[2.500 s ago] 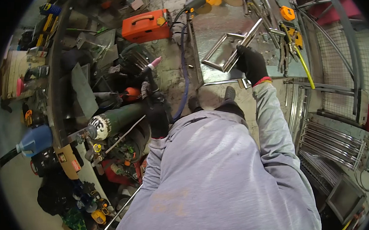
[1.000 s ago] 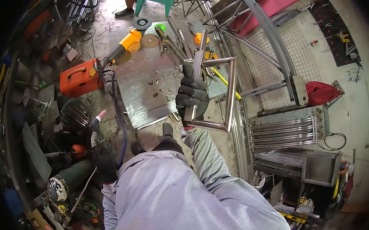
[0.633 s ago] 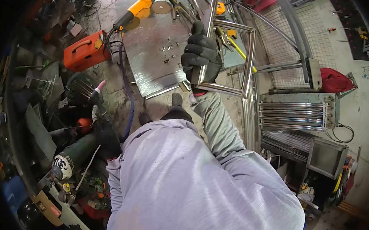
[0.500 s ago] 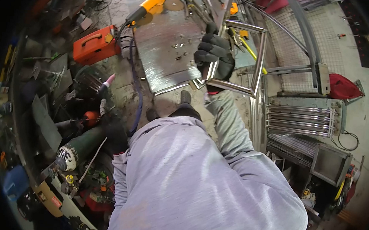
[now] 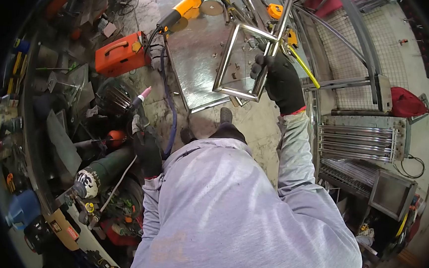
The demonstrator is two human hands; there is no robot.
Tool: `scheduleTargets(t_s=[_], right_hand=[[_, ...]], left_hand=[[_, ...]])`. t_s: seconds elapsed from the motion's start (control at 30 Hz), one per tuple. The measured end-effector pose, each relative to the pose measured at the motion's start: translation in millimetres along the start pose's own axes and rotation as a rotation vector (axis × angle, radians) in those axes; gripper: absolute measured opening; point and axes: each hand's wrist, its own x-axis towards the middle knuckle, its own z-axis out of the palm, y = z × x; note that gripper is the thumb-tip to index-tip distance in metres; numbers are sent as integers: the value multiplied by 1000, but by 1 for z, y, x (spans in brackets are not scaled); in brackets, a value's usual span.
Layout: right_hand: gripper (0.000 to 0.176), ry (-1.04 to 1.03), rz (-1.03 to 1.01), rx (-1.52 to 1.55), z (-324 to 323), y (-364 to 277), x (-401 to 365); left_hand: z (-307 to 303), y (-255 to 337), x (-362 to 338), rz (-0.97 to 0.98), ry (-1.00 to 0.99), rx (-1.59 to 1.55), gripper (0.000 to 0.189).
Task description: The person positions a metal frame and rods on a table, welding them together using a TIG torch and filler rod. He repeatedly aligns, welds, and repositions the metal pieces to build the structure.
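- The right hand (image 5: 283, 81), in a black glove, is closed around one side of a metal frame (image 5: 226, 58), thumb and fingers wrapped on the bar.
- The frame is held up in front of the body, tilted, and is seen against the near right part of a shiny metal sheet (image 5: 198, 83); one bar runs on past its upper right corner.
- The left hand (image 5: 148, 154), also in a black glove, hangs low beside the body and grips a torch (image 5: 141, 98) whose pink tip points up and away; the separate fingers are hard to make out in the dark.
- On the sheet lie a yellow and black grinder (image 5: 183, 10), a round disc (image 5: 212, 7) just beside it, and small metal bits.
- An orange box (image 5: 122, 53) with a handle stands left of the sheet, and a purple hose (image 5: 169, 98) runs between them toward the body.
- A green gas bottle (image 5: 110, 166) lies slanted near the left hand.
- Over on the right is a rack of shiny pipes (image 5: 357, 143).
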Motion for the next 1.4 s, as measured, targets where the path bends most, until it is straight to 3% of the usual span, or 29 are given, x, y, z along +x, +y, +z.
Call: scheduleTargets(t_s=[0.07, 0.17, 0.27, 0.33, 0.4, 0.43, 0.53, 0.6, 0.7, 0.73, 0.87, 0.97, 1.03, 1.13, 1.17, 1.23, 1.27, 1.4], right_hand=[[44, 96, 37, -244, 2, -3, -1], [32, 78, 67, -362, -9, 3, -1], [34, 116, 78, -505, -12, 0, -10], [36, 142, 77, -579, -14, -5, -18], [39, 113, 102, -690, -40, -13, -27], [43, 165, 133, -719, -20, -27, -41], [45, 248, 271, -805, -31, -43, -77], [34, 331, 310, -822, -54, -44, -109], [21, 499, 366, -934, -65, -45, -164], [20, 583, 399, -945, -71, -45, -184], [19, 764, 507, -1019, -90, -41, -255], [23, 928, 551, -1010, -109, -23, -303], [25, 984, 548, -1000, -126, -5, -331], [23, 1035, 542, -930, -138, 15, -360], [23, 1042, 557, -918, -144, 21, -368], [23, 1123, 613, -743, -147, 35, -374], [21, 1126, 658, -727, -153, 41, -378], [19, 1070, 836, -737, -189, 65, -385]], left_hand=[[5, 5, -1, 29, 7, -4, 36], [2, 6, -2, 25, -13, -59, 43], [-9, -15, 1, -3, -62, -86, 50], [-18, -34, 11, 354, -60, 422, 50], [-30, -21, 10, 829, -60, 1349, 52], [-39, -21, 13, 810, -59, 1392, 52], [-42, -43, 31, 307, -54, 641, 50], [-35, -58, 36, -30, -62, 101, 49], [-32, -75, 44, -195, -139, 92, 46], [-28, -75, 44, -310, -152, -50, 49], [0, -82, 57, -216, -252, 146, 50], [13, -125, 83, -155, -324, 271, 49], [28, -130, 92, -164, -343, 260, 46], [46, -138, 108, -339, -387, 72, 46], [48, -146, 113, -319, -454, 127, 43], [14, -235, 162, -37, -626, 767, 38], [9, -243, 167, -43, -654, 889, 38], [5, -253, 174, -240, -671, 901, 37]])
